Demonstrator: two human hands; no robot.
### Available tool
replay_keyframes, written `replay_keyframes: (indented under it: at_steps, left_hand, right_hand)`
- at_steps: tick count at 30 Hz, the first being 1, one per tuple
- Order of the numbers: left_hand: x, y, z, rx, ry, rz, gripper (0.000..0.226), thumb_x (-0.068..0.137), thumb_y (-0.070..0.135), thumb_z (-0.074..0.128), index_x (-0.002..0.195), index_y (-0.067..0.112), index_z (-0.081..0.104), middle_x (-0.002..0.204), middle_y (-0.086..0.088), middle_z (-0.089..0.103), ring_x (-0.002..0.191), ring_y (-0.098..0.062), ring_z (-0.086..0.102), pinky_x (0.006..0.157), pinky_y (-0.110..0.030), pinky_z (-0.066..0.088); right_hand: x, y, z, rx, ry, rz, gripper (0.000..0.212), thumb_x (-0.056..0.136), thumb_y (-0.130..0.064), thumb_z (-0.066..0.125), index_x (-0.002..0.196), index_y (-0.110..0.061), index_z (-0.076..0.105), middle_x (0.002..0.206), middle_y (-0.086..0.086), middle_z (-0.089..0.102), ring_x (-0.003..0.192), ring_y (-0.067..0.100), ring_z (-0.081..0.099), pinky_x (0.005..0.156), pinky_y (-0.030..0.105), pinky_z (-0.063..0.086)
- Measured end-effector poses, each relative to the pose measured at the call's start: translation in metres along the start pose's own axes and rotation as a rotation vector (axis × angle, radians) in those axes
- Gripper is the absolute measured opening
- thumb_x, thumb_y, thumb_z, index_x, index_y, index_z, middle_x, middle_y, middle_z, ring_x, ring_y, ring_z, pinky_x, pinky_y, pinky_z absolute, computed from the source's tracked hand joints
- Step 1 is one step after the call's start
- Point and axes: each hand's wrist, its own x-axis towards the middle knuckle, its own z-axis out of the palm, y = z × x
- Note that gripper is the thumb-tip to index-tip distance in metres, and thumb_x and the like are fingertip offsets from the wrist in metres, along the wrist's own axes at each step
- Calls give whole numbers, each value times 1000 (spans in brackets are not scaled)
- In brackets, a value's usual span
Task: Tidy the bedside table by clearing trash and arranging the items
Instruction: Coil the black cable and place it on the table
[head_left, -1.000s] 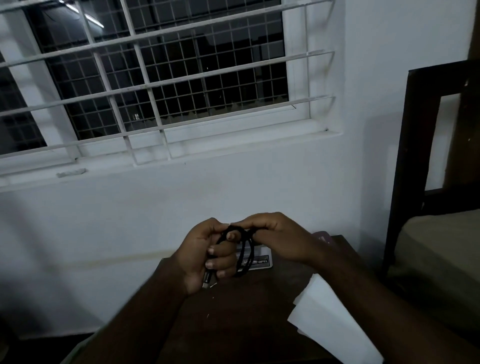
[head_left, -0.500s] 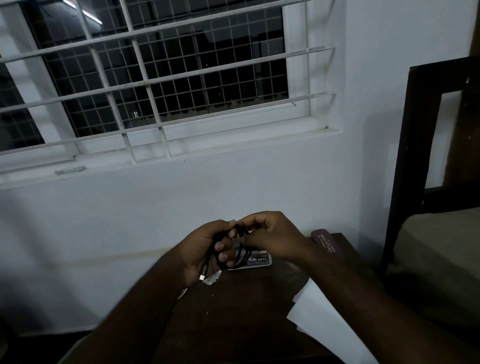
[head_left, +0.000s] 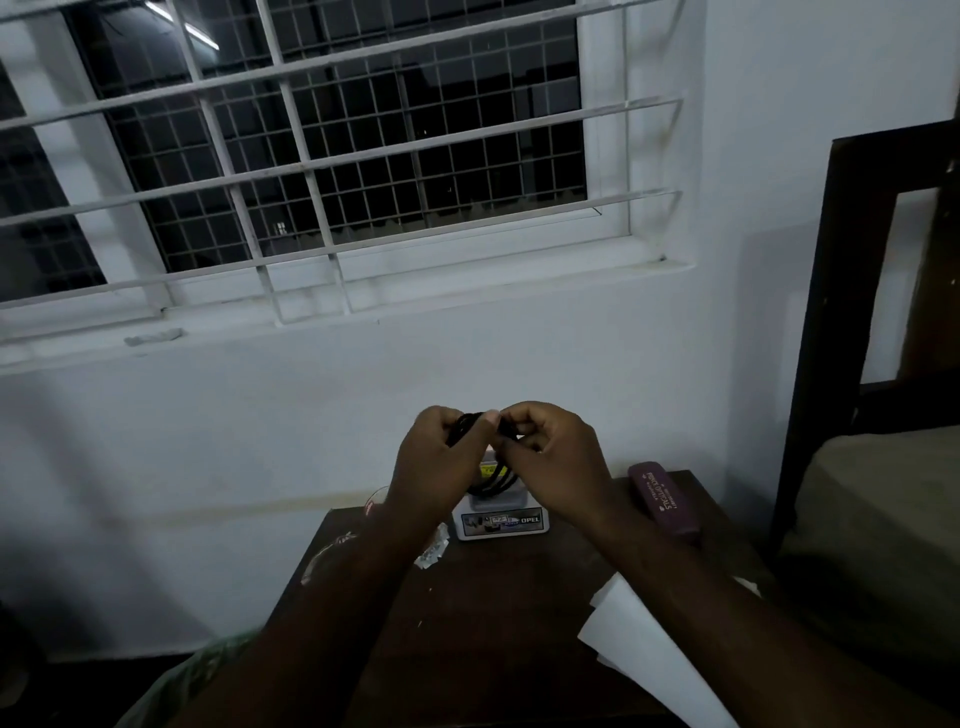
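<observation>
Both hands are raised above the dark wooden bedside table (head_left: 493, 613), holding a coiled black cable (head_left: 493, 480) between them. My left hand (head_left: 441, 467) grips the left side of the coil. My right hand (head_left: 550, 462) pinches its top with curled fingers. The cable's loops hang down between the two hands. Right under them stands a small white box (head_left: 501, 522) with an OPEL label. A crumpled scrap of wrapper (head_left: 432, 552) lies on the table beside my left wrist.
A maroon spectacle case (head_left: 662, 496) lies at the table's back right. White paper sheets (head_left: 649, 660) hang over its right front edge. A thin plastic wrapper (head_left: 332, 551) sits at the left edge. A dark bed frame (head_left: 831, 338) and mattress stand to the right; a white wall and barred window behind.
Both hands have lifted and moved toward the wall with the cable. The coil is tighter, and its metal plug end no longer hangs below my left hand.
</observation>
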Motion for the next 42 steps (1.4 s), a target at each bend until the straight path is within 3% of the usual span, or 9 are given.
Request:
replay_keyframes:
  at_steps: [3,8,14,21,28,31,34,38,42]
  left_hand:
    - [-1,-3,-1,-61,-11,66,9,90,30,66,93,22,62,86,-2,67,64,-6,62,52,-17,46]
    - [-12,-11,-10,38,18,149,9,91,25,65,82,23,67,72,9,65,59,1,60,56,-15,46]
    - [-33,-28,-39,-189,0,-87,14,89,23,69,82,12,73,65,-11,66,48,-16,58,57,-39,56]
    - [-73,-62,-74,-458,-42,-294,21,93,17,64,102,-2,68,60,-2,63,47,-8,54,50,-21,50]
    - [-90,-77,-85,-470,-97,-324,27,95,17,60,105,-8,63,67,-8,56,47,-4,53,46,-16,47]
    - [-94,-85,-85,-562,-122,-359,19,95,19,60,101,3,66,71,-8,57,47,-4,51,46,-15,46]
    - [-97,-96,-82,-663,-70,-385,13,95,13,59,87,12,69,71,-2,62,47,-4,46,46,-15,44]
    - [-98,-103,-88,-679,-43,-391,28,94,16,60,71,18,75,63,5,66,45,-1,48,45,-14,43]
    - [-100,-107,-93,-621,-28,-390,16,92,19,63,82,13,74,78,-4,70,48,-2,50,48,-14,42]
  right_hand:
    - [0,2,3,40,29,59,8,86,-14,68,91,-19,72,86,-5,73,73,7,72,71,28,60]
    - [-3,5,10,97,-83,151,7,85,-13,70,91,-15,70,88,3,74,83,21,72,81,43,59]
    - [-19,8,36,81,-150,12,29,85,-13,71,96,-36,57,81,-8,68,71,5,70,58,16,51]
    - [-46,17,63,-95,-373,-332,32,89,-11,62,96,-40,50,96,-15,59,77,2,64,60,8,45]
    - [-65,27,75,-232,-415,-428,26,89,-15,60,96,-37,50,98,-20,55,82,7,59,64,35,56]
    - [-69,25,76,-319,-420,-504,40,85,-4,66,110,-33,53,103,-22,54,91,4,56,71,36,57]
    - [-74,22,79,-520,-410,-619,44,83,-12,74,123,-25,60,117,-1,61,105,15,59,73,40,57]
    - [-80,15,84,-587,-404,-736,25,88,-23,65,111,-17,73,114,6,68,97,24,68,69,43,58]
    - [-80,12,85,-573,-402,-738,24,85,-2,67,107,-11,75,109,8,72,96,27,70,73,43,58]
